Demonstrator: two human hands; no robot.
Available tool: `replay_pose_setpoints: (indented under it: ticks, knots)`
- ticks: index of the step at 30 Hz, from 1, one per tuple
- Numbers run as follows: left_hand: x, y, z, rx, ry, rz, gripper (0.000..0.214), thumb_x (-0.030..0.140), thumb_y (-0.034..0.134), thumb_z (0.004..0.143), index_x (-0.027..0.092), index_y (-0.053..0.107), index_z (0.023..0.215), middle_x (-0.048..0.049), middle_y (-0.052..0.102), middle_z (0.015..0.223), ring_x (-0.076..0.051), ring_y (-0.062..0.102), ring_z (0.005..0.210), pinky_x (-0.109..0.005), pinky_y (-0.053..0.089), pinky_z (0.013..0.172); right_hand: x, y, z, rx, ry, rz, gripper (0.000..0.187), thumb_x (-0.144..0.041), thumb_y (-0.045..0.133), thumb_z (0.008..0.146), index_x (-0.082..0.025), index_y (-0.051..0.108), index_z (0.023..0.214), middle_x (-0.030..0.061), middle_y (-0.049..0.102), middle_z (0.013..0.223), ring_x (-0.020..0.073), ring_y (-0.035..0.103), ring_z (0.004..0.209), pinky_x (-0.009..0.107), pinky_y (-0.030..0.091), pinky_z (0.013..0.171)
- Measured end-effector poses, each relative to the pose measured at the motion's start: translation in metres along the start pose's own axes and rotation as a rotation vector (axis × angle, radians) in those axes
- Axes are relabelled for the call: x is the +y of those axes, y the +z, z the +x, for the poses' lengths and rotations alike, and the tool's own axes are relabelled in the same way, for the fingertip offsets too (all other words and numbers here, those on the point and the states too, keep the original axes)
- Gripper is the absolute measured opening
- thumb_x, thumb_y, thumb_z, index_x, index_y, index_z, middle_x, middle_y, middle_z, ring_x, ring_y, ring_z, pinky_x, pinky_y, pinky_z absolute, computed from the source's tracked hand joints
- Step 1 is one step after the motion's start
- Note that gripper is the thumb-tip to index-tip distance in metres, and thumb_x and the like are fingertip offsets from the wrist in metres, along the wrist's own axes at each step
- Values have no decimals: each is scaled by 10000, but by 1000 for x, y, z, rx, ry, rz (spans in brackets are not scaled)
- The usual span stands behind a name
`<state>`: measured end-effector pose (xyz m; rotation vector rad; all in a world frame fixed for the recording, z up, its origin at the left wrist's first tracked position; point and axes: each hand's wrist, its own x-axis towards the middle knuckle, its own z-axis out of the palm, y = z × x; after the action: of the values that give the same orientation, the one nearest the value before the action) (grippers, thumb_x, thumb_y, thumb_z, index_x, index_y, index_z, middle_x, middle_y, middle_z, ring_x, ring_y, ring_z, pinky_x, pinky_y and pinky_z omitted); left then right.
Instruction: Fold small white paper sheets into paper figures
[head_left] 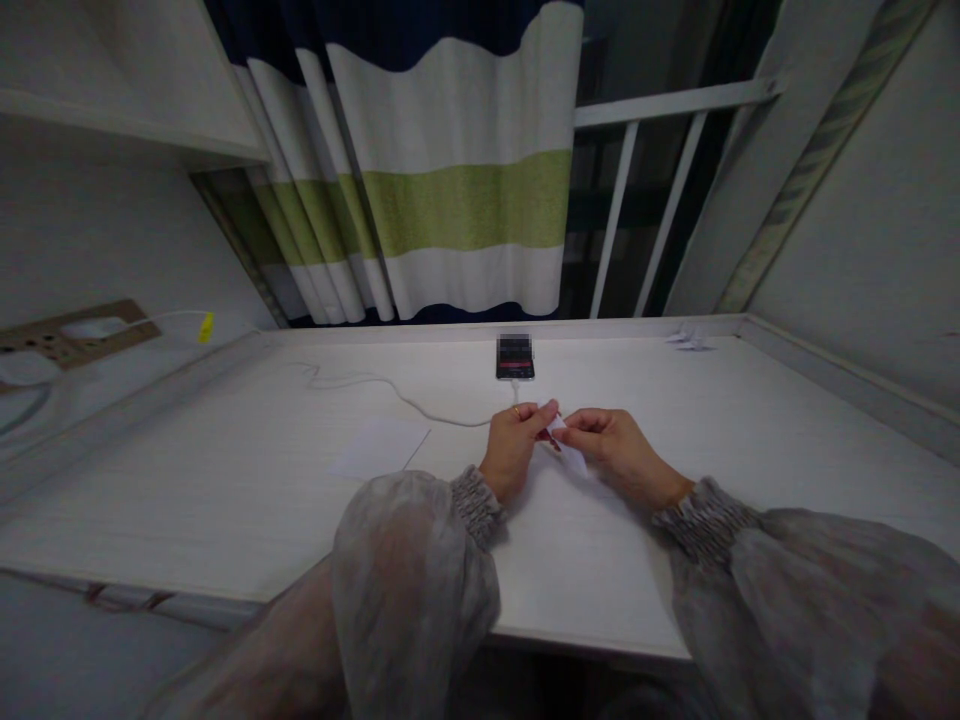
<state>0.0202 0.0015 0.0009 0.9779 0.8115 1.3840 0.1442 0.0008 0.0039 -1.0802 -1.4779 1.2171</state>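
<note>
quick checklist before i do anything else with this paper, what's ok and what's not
1. Left hand gripping the paper: ok, pinched between thumb and fingers.
2. Right hand on the paper: ok, its fingertips pinch it too.
3. Cuffs off the fingers: ok, both gathered at the wrists.
4. Cable clear of the left hand: cannot tell, it passes out of sight behind that hand.
5. Sheet clear of the left sleeve: cannot tell, the sleeve overlaps its near side in this view.
6. Phone out of the way: ok, it lies beyond both hands.
</note>
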Motion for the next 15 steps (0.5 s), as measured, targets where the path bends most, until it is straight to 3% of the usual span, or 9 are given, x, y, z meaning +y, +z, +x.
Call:
replay_pose_setpoints:
  ticks: [6,10,15]
  knots:
    - [4,2,1,-18,-20,-141,307,386,693,592,110,568,540,2,547,545,-72,475,508,-237,397,570,-2,3,-3,51,-55,-64,249,-381,648,629,-133,629,646,4,604,597,81,456,501,227,339,489]
    - [4,0,1,-2,-33,-144,304,400,665,630,102,616,666,-29,590,672,-83,510,606,-234,405,623,1,-1,-2,119,-126,-178,272,-406,605,668,-135,611,657,13,604,599,95,475,504,231,349,482]
    - [1,1,-1,78,-63,14,227,322,684,618,120,592,669,-23,595,696,-80,516,588,-227,406,599,5,-13,2,280,-308,-541,206,-343,542,735,-155,603,677,33,630,632,143,556,578,258,407,565]
